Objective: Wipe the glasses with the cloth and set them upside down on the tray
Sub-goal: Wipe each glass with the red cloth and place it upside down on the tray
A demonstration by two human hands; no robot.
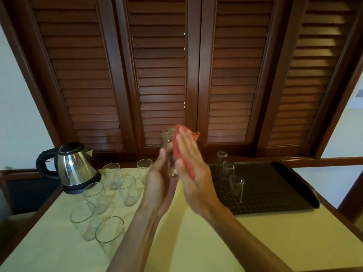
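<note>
My left hand (159,183) grips a clear glass (168,142) from the left and holds it up over the middle of the table. My right hand (193,173) presses a red cloth (179,154) flat against the glass's right side, its fingers straight. A dark tray (275,185) lies on the right. On its left part stand three glasses upside down, in a row: far (222,158), middle (228,169) and near (235,187). Several upright glasses (127,190) stand on the left of the table.
A steel electric kettle (72,167) with a black handle stands at the table's back left. A pale yellow cloth (186,232) covers the table. Brown louvred shutters (161,75) rise right behind it. The tray's right half is bare.
</note>
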